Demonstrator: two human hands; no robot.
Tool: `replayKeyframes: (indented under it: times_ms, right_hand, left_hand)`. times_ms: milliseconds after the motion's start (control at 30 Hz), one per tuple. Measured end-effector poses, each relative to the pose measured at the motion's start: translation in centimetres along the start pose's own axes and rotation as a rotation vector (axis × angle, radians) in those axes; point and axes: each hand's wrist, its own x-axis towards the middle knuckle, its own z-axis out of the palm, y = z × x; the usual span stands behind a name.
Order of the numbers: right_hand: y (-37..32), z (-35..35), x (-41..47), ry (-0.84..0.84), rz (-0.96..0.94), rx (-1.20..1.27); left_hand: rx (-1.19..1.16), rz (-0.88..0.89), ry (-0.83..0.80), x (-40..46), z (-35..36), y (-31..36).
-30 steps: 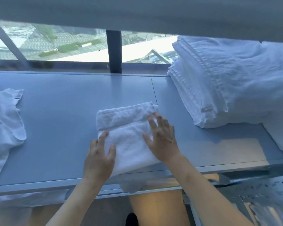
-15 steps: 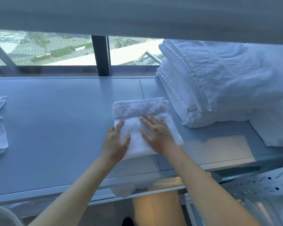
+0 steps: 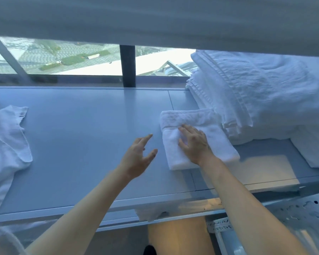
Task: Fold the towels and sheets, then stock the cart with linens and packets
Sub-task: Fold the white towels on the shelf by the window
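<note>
Folded towel (image 3: 197,138) lies flat on the grey table (image 3: 85,137), its far right corner touching or all but touching the foot of the tall stack of folded linens (image 3: 261,100); which, cannot be told. Right hand (image 3: 193,144) rests palm-down on the folded towel, fingers straight and spread, pressing and gripping nothing. Left hand (image 3: 138,155) hovers just left of the folded towel, above the bare tabletop, fingers loose and apart, holding nothing. Judged step: parking the finished piece against the stack. Risks: a flat palm has friction only, so a sideways push could shear the top layers over the lower ones and open the fold; driving the folded towel harder into the stack could buckle its far edge or nudge the stack's lower layers out of line; the stack looks tall and soft, so a knock might slump it. The near edge of the folded towel sits short of the table's front lip, so sliding off seems unlikely. Well left of the folded towel lies an unfolded white cloth (image 3: 6,144), draped over the table's left side. Surface: smooth, matte grey, with a panel seam running under the folded towel. Beyond the table, a low window (image 3: 72,57) with a dark mullion; daylight, outdoor ground visible.
</note>
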Motion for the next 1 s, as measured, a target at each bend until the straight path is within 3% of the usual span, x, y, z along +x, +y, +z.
replayKeyframes:
  times_ms: [400,667,733,833,1000]
  right_hand:
    - [-26.3,7.8,3.0,-0.036,-0.243,0.136]
    - [-41.9,14.4,3.6,-0.130,-0.349,0.186]
    - [-45.0,15.8,3.6,-0.157,-0.368,0.196]
    - [-49.5,17.9,3.8,-0.214,-0.401,0.206]
    - [-54.2,21.0,4.7,-0.277,-0.449,0.171]
  left_hand:
    - [0.222,-0.071,0.305,-8.7,-22.6,-11.8]
    - [0.491,-0.229,0.439,-15.5,-35.6,-22.8]
    - [0.574,-0.321,0.413,-16.9,-37.6,-25.3]
    - [0.589,-0.442,0.234,-19.1,-39.2,-29.2]
    - [0.576,-0.347,0.198,-20.9,-38.5,-31.3]
